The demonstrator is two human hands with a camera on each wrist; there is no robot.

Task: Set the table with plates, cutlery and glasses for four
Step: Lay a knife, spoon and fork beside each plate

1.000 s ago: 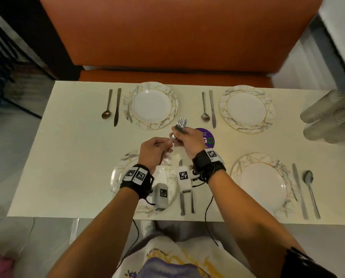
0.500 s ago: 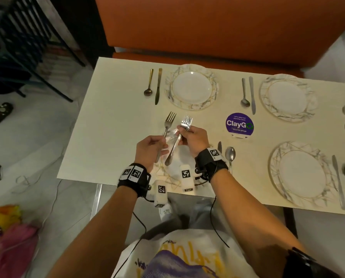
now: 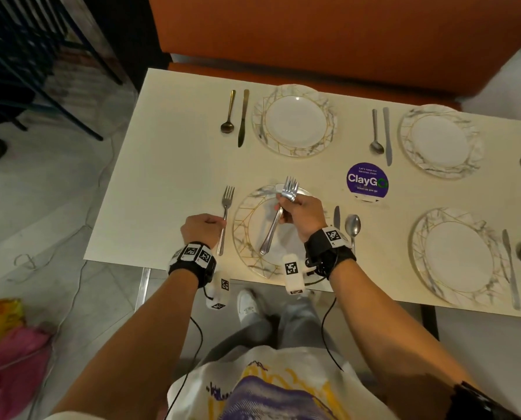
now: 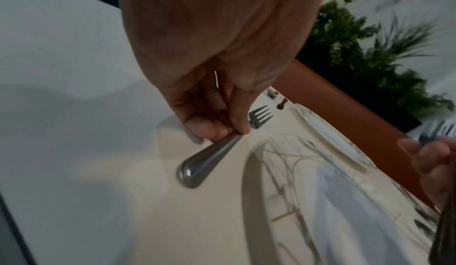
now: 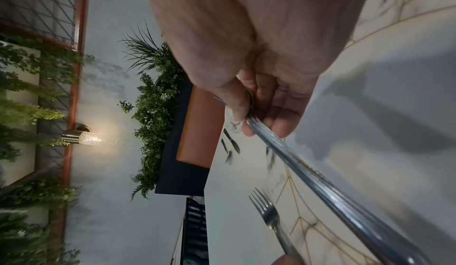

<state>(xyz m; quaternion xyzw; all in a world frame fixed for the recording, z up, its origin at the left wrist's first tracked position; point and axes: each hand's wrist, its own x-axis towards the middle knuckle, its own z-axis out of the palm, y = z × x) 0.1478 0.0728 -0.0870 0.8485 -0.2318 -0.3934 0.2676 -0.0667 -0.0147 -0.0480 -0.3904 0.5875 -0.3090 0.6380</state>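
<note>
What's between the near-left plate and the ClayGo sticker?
Head view: the knife and spoon lie just right of the plate; past them only bare table up to the sticker.

The left hand (image 3: 203,228) now has 1 fork (image 3: 225,216) down flat on the table (image 3: 168,183), just left of the near plate (image 3: 244,234), no longer raised. The right hand (image 3: 301,216) holds its forks (image 3: 279,215) apart from it, above that plate.
</note>
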